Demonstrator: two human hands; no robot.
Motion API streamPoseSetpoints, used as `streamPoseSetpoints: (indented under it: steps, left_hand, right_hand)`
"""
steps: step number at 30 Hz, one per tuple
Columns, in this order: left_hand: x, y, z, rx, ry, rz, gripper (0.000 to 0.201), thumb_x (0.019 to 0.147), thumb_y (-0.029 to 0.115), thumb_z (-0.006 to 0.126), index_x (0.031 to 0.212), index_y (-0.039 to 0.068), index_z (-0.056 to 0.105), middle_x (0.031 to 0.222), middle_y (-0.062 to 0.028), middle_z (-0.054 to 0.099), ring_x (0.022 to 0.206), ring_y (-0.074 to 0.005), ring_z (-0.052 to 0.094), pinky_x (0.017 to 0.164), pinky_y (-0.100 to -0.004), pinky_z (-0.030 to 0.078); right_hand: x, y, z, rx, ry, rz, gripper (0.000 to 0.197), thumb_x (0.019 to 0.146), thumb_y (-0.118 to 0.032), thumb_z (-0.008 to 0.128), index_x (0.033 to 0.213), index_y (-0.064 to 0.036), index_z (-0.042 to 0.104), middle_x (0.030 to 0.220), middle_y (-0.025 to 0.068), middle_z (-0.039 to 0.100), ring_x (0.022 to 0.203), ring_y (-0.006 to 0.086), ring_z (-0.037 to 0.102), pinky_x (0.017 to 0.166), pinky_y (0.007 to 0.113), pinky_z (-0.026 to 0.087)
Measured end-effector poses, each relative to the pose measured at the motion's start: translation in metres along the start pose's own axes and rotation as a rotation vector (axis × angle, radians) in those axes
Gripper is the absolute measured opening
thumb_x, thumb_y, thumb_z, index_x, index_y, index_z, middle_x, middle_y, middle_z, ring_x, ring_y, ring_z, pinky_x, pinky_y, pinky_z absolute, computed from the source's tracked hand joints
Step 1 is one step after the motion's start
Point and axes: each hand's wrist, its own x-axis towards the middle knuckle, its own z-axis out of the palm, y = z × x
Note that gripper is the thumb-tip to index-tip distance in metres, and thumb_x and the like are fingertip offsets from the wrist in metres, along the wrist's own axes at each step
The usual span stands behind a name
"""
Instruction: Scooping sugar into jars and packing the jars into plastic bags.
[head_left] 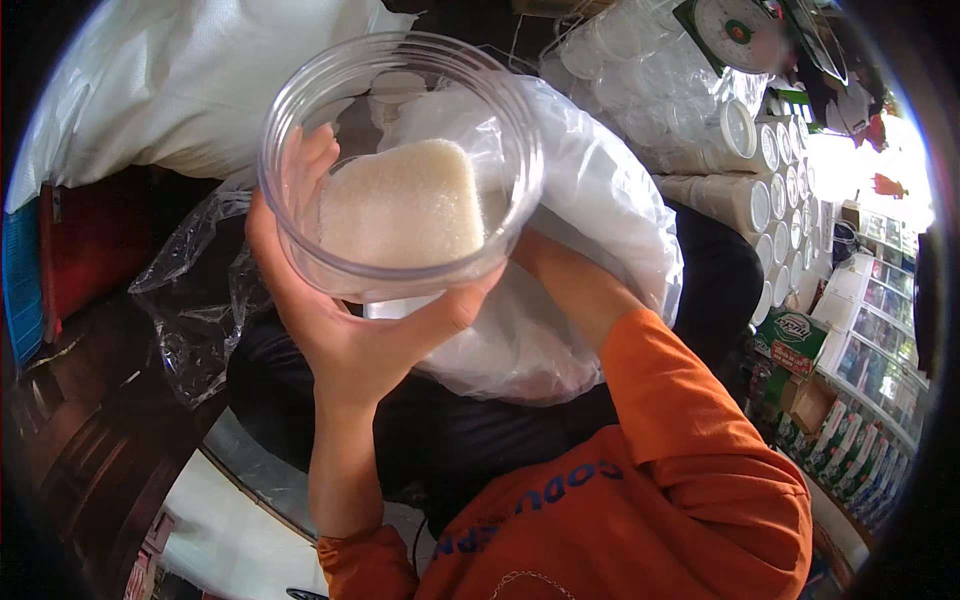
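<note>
My left hand is wrapped round a clear round plastic tub, tilted so that I look into its open top. Inside lies a heap of fine off-white granules, like sugar. Below and behind the tub, a large translucent plastic bag rests on my lap. My right hand reaches into that bag; its fingers are hidden behind the tub, so what they hold does not show.
A white woven sack bulges at the upper left, above a red surface. Crumpled clear plastic lies to the left. Stacked lidded tubs, a dial scale and a green-and-red box stand on the right.
</note>
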Motion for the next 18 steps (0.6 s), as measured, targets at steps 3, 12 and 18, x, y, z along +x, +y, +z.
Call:
streamPoseSetpoints:
  steps: [3,12,18]
  left_hand:
    - [0.000,-0.001,0.003,0.024,0.005,-0.039,0.123,0.063,0.018,0.098,0.160,-0.005,0.026,0.152,-0.0219,0.048,0.142,-0.0325,0.049,0.124,-0.0493,0.038]
    - [0.000,-0.004,0.005,0.020,0.026,-0.039,0.118,0.064,0.014,0.098,0.158,-0.004,0.030,0.149,-0.0206,0.050,0.141,-0.0320,0.050,0.124,-0.0492,0.038]
    - [0.000,-0.011,0.011,0.041,0.030,-0.006,0.114,0.064,0.013,0.099,0.155,-0.003,0.033,0.148,-0.0197,0.050,0.138,-0.0307,0.051,0.121,-0.0480,0.040]
  right_hand:
    - [-0.004,0.009,0.000,0.020,0.008,-0.015,0.029,0.088,-0.009,0.068,0.114,0.0019,0.069,0.114,0.0259,0.075,0.099,0.0360,0.077,0.081,0.051,0.062]
    - [0.024,0.027,0.029,0.093,-0.009,-0.143,0.027,0.087,-0.007,0.068,0.113,0.0019,0.070,0.114,0.0255,0.075,0.099,0.0349,0.077,0.081,0.051,0.062]
    - [0.047,0.063,0.044,0.320,-0.268,-0.011,0.017,0.092,-0.015,0.073,0.103,-0.0024,0.072,0.094,0.0138,0.075,0.090,0.0233,0.072,0.079,0.038,0.058]
